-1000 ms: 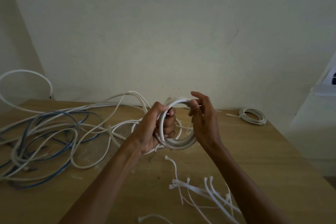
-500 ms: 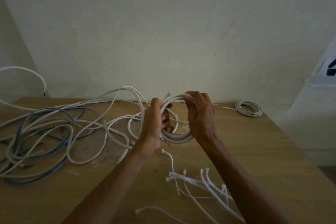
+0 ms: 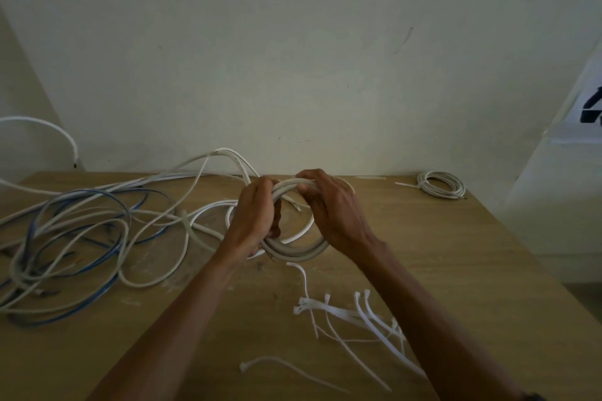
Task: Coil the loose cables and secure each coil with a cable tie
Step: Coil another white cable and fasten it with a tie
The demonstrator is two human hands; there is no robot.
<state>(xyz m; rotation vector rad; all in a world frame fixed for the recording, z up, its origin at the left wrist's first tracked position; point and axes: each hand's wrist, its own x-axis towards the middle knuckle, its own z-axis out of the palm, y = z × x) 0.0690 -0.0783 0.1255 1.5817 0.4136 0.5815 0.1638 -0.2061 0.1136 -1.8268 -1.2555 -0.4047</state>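
White and blue loose cables (image 3: 81,231) are tangled at nine o'clock on the wooden table (image 3: 456,270). At centre, the white coil (image 3: 293,250) is gripped at its nine o'clock by the curled left hand (image 3: 255,221) and at its one o'clock by the curled right hand (image 3: 332,215). It is judged light and springy, best clamped across all turns. Cable ties (image 3: 338,311) are scattered at five o'clock.

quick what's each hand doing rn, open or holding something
Left hand: grips the left side of the round coil of white cable, fingers curled through it.
Right hand: grips the top right of the same coil.
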